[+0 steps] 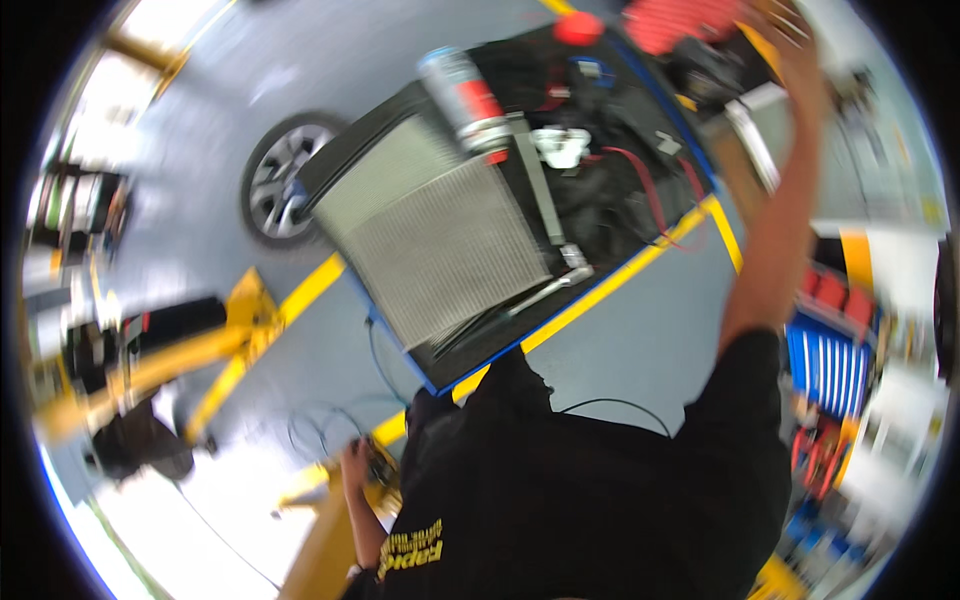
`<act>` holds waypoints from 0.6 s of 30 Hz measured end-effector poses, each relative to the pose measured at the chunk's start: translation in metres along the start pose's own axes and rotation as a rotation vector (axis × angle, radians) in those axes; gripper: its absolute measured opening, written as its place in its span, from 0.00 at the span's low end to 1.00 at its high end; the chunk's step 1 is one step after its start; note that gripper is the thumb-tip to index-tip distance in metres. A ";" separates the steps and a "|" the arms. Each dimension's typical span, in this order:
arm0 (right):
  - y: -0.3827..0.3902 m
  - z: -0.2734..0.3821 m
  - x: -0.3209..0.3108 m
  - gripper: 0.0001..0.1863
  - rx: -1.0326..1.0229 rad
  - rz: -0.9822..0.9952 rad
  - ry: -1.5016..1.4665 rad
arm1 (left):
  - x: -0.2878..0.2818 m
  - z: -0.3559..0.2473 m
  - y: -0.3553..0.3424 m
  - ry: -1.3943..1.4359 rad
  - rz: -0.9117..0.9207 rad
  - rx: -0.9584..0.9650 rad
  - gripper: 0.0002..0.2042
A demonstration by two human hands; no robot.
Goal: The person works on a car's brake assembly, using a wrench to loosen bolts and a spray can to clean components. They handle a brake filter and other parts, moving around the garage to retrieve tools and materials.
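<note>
My right hand (785,35) reaches to the upper right, over dark and yellow items beside a red pad (680,20); motion blur hides its fingers and anything in them. My left hand (356,460) is low, closed around or against something dark by a yellow metal post. Before me is a black-topped work surface with a blue edge (487,360). On it are two finned metal panels (450,250), a spray can (455,90), a long grey bar (535,180), a ratchet-like tool (560,280), a white object (560,145) and red leads (650,195).
A wheel (285,175) lies behind the work surface. Yellow lift arms (200,350) stand at left. A blue tool cabinet (825,370) is at right. Hoses (320,430) and yellow floor lines (310,290) cross the grey floor.
</note>
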State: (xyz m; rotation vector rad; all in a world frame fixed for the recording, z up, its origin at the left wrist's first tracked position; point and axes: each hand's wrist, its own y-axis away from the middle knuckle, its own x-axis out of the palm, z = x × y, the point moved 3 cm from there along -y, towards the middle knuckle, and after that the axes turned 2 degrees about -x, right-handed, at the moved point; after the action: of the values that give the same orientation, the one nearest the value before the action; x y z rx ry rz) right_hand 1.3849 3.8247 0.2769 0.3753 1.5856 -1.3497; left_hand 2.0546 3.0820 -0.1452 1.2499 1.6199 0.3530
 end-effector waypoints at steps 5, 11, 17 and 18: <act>0.102 -0.004 -0.087 0.27 0.390 0.050 0.161 | -0.035 0.022 -0.018 -0.033 -0.168 0.025 0.21; 0.345 -0.072 -0.149 0.37 0.729 0.333 0.721 | -0.084 0.026 -0.171 0.073 -0.049 0.129 0.19; 0.576 0.082 -0.085 0.46 1.115 0.753 1.367 | -0.047 0.016 -0.448 -0.355 -0.045 0.177 0.16; 0.622 0.125 -0.061 0.39 1.120 0.842 1.269 | -0.030 0.014 -0.491 -0.415 -0.005 0.193 0.15</act>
State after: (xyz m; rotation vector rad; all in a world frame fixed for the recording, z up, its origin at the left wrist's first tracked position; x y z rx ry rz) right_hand 1.9372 3.9444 -0.0183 2.6191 0.9896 -1.1451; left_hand 1.7959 2.8462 -0.4907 1.3588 1.3192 -0.0689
